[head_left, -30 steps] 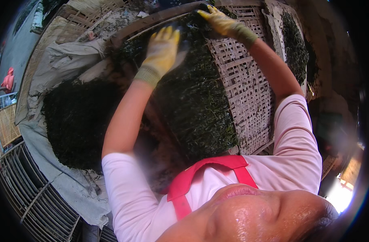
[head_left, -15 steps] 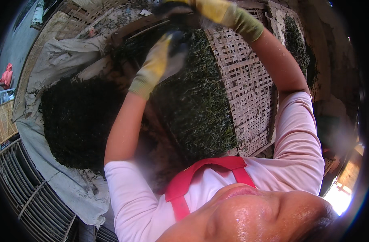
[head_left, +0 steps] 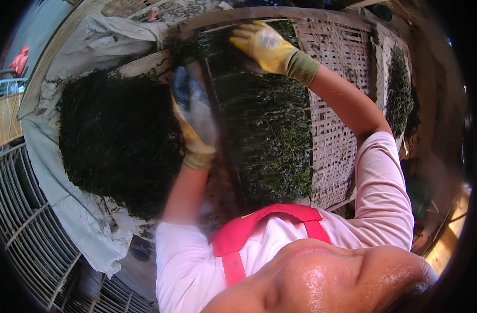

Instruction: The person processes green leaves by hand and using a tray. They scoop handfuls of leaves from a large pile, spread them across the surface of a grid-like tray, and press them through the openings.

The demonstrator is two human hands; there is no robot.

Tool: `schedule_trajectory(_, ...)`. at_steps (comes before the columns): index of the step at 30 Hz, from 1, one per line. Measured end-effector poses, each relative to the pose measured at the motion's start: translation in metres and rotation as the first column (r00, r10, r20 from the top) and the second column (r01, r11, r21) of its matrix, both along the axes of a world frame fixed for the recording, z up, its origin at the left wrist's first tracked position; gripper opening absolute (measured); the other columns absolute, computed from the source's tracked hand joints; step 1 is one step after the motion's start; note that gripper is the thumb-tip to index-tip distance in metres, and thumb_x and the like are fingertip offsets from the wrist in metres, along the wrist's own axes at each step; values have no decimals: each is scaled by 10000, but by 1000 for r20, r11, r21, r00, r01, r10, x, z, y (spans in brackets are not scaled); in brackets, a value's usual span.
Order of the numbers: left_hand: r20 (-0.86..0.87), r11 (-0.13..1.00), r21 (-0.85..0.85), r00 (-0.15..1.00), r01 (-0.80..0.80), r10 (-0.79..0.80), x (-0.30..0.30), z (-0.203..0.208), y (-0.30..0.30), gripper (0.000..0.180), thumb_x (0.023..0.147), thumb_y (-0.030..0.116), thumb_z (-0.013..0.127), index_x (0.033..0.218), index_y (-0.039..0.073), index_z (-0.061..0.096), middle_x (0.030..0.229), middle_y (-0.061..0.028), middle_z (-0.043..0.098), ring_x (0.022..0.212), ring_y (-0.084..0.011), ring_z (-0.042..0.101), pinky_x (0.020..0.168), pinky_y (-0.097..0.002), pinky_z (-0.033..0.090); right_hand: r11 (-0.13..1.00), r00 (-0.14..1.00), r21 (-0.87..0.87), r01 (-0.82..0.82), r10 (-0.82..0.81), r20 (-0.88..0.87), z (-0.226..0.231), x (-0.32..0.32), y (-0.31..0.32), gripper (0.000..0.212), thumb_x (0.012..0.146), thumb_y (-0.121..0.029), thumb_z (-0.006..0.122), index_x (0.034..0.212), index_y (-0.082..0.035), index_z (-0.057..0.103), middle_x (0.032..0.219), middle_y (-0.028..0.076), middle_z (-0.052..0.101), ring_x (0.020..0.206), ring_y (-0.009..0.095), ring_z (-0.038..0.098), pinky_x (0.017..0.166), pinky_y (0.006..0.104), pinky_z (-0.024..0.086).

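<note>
Here the right hand (head_left: pixel 262 44), in a yellow glove, lies flat with fingers spread on the far end of the dark, stringy seaweed sheet (head_left: pixel 267 141), whose long axis runs away from the person over a woven bamboo mat (head_left: pixel 335 104). The left hand (head_left: pixel 194 117) is blurred beside the sheet's left edge and nearer the body; I cannot tell its grip. A loose damp heap of seaweed (head_left: pixel 118 141) sits left on grey cloth (head_left: pixel 66 203).

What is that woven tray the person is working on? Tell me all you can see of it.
The woven tray looks like a flat lattice of pale bamboo strips in a wooden frame. A thin dark green layer of seaweed-like strands covers its left part; the right part is bare. The right hand, in a yellow glove, presses the layer near the far edge. The left hand, blurred, hovers at the layer's left edge.
</note>
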State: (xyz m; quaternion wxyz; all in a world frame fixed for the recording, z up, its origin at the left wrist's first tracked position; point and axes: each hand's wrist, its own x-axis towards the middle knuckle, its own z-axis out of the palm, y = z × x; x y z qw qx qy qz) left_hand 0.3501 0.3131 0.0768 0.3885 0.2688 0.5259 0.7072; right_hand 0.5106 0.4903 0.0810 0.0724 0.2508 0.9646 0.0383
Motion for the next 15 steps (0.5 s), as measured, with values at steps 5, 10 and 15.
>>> schedule_trajectory(5,-667,957,-274,698,96,-261,-3,-25,-10,378,987,77,462,1351,-27,454,1361,-133,504,1258,-248,478,1075,-341,362,993,986,109,-52,68,-151,22,-76,-9,737,760,-200,693,1425,-68,404,1406,173,469,1382,312,358,1155,459,249)
schedule_trajectory(10,670,999,51,741,21,-49,-9,-16,33,424,999,293,403,1264,-10,537,1261,-152,580,1232,-283,497,1075,-396,372,972,988,-210,107,-127,-85,25,-128,-1,636,734,-136,710,1327,-61,491,1171,147,623,1171,329,553,1040,442,403)
schedule_trajectory(15,752,955,284,598,85,-277,-37,-4,79,504,1000,400,365,1260,3,534,1234,-143,583,1163,-256,534,1021,-386,414,964,724,-236,-120,-78,-686,-24,-71,36,529,748,-176,744,1233,-53,573,1036,162,671,995,309,648,891,384,514)
